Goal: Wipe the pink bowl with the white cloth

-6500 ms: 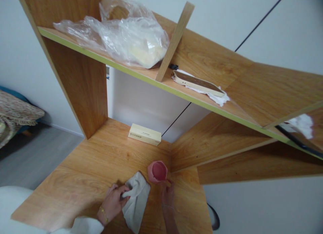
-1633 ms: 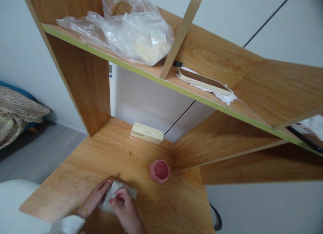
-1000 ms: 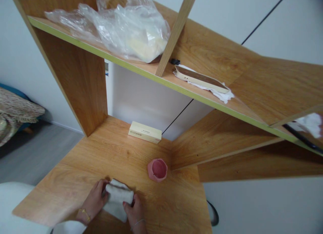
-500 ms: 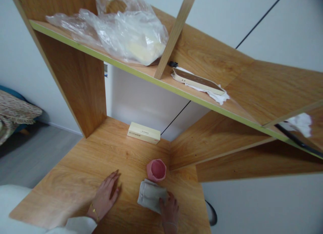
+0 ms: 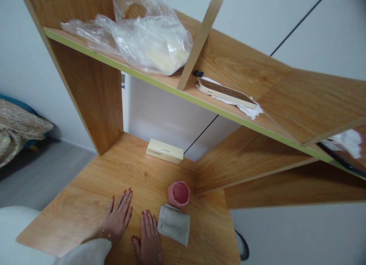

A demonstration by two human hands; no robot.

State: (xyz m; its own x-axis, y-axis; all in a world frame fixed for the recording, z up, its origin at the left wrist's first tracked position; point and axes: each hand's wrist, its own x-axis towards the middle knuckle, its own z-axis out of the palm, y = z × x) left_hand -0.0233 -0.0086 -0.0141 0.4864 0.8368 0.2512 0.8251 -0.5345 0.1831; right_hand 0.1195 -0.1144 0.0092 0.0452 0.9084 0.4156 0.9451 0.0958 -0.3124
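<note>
My left hand [image 5: 117, 215] lies flat on the wooden desk with its fingers spread and holds nothing. To its right, my right hand [image 5: 148, 236] also rests palm down, fingers stretched out and holding nothing. Just right of that hand is a folded grey-green cloth [image 5: 174, 224], lying flat. A pink faceted pot [image 5: 178, 194] stands right behind the cloth. Farther back, a long cream box [image 5: 164, 151] lies near the desk's rear edge.
Above the desk runs a wooden shelf [image 5: 160, 83]. It carries a clear plastic bag [image 5: 154, 40], a slim brown-topped device [image 5: 227, 92] on white tissue and an upright wooden divider [image 5: 200, 42]. Side panels stand left and right. A woven blanket [image 5: 23, 124] is at far left.
My right hand has let go of the cloth and moved left, to lie flat beside it. My left hand has shifted slightly and its fingers have spread.
</note>
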